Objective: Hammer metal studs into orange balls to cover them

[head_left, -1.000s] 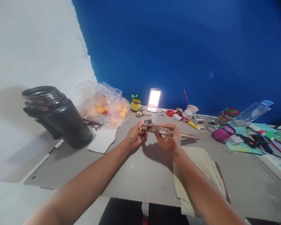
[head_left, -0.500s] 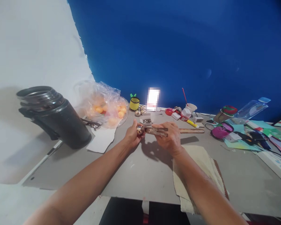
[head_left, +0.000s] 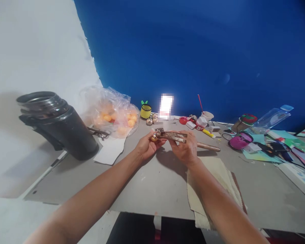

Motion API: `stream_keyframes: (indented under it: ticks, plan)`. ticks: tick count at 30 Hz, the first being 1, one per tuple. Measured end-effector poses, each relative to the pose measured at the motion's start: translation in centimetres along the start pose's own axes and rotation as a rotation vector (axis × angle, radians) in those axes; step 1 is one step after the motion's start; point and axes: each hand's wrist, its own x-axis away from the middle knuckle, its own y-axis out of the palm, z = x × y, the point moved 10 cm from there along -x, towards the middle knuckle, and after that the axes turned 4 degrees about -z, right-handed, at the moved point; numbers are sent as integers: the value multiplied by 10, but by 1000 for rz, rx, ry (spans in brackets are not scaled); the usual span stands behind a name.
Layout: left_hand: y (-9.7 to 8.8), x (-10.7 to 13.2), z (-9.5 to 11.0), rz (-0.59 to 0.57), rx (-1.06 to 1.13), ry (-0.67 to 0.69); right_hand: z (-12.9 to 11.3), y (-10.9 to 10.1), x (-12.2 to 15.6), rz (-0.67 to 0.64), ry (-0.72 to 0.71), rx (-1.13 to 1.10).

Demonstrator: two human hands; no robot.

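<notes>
My left hand (head_left: pixel 145 146) pinches a shiny gold patterned ball (head_left: pixel 154 137) between thumb and fingers, the other fingers stretched beneath it. My right hand (head_left: pixel 186 149) is closed round a worn brownish hand tool (head_left: pixel 175 136). The tool has a forked, two-pronged part above the fingers and a rod-like handle sticking out to the right. Its left end meets or nearly meets the ball; the exact contact is too small to tell. Just behind sits a small container of tiny shiny pieces (head_left: pixel 159 129), partly hidden. Two similar patterned balls (head_left: pixel 149 121) lie farther back.
A large dark flask (head_left: pixel 58 125) stands open at left, beside a clear bag of orange balls (head_left: pixel 112 115). Folded cloth (head_left: pixel 210 183) lies under my right forearm. Behind are a yellow pot (head_left: pixel 145 111), a white cup (head_left: pixel 207 116) and a yellow tube (head_left: pixel 208 133).
My left hand has turned palm-up and its fingers have opened out under the ball. Ball and tool end have shifted slightly right, and the tool has tilted, its handle lower at right.
</notes>
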Motion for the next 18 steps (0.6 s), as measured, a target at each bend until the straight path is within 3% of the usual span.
stream_keyframes:
  ticks: [5,10,15,18]
  plan:
    - [-3,-1,3,11,-33,16,-4,5,2,-13,-53,-2]
    - [-2,1,1,-2,-118,-25,4,-1,2,12,27,42]
    - [-3,-1,-1,-19,-96,-37,3,11,2,-86,7,21]
    - [-3,-3,-3,-40,-113,-47,5,5,2,-50,25,-3]
